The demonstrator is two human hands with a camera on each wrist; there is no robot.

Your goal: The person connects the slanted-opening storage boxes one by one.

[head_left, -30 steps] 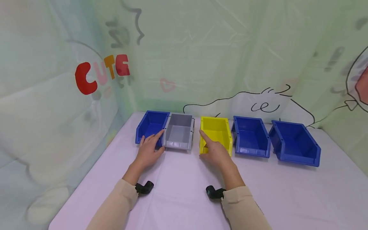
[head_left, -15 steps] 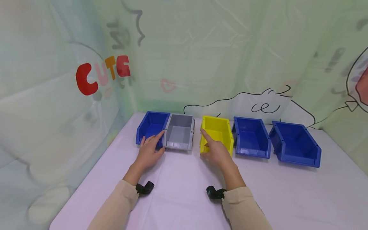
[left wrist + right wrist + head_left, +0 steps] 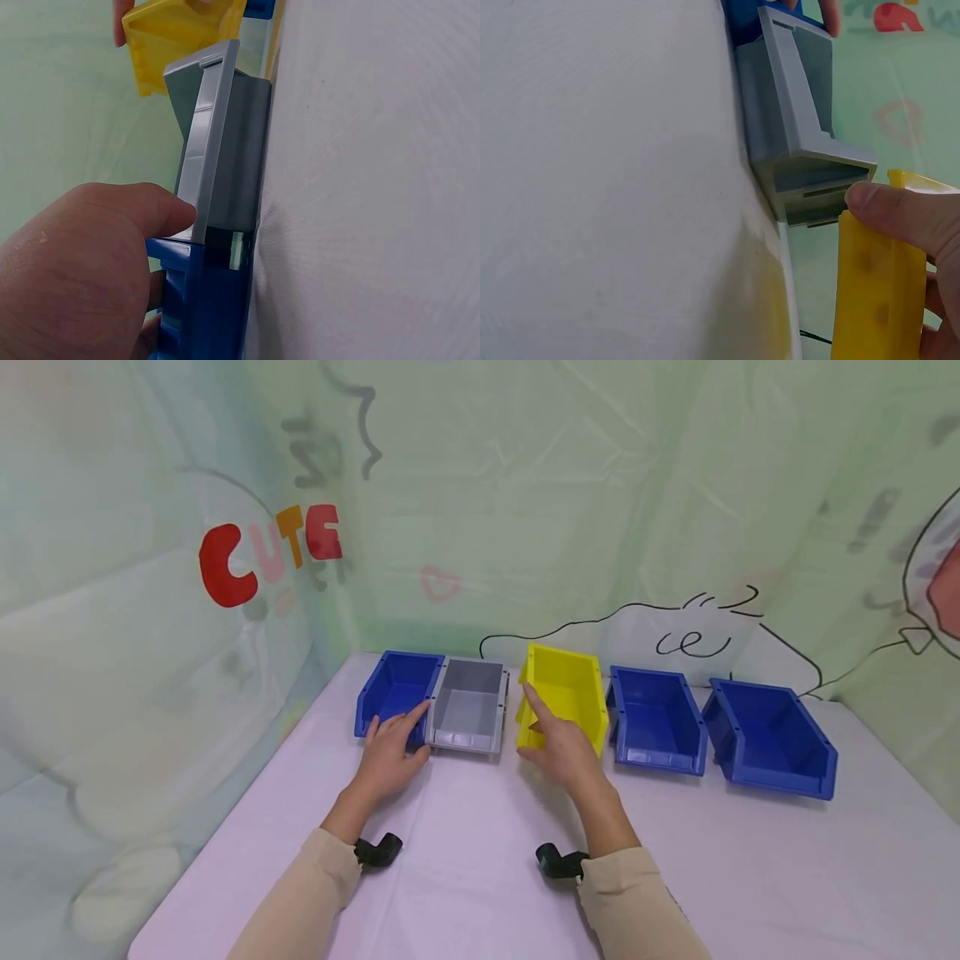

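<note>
Yellow storage bin (image 3: 572, 687) is pinched by the right hand (image 3: 566, 750) at its near left side and is held clear of the white tablecloth (image 3: 465, 868), between the grey bin (image 3: 468, 710) and the middle blue bin (image 3: 657, 714); the grey bin and adjoining leftmost blue bin (image 3: 401, 683) are touched by the left hand (image 3: 387, 756), its fingers loosely spread

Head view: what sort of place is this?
Probably a small screened-off work or recording booth: a white-covered table, cartoon-printed sheeting hung behind and beside it, and open plastic bins toward the table's far edge.
</note>
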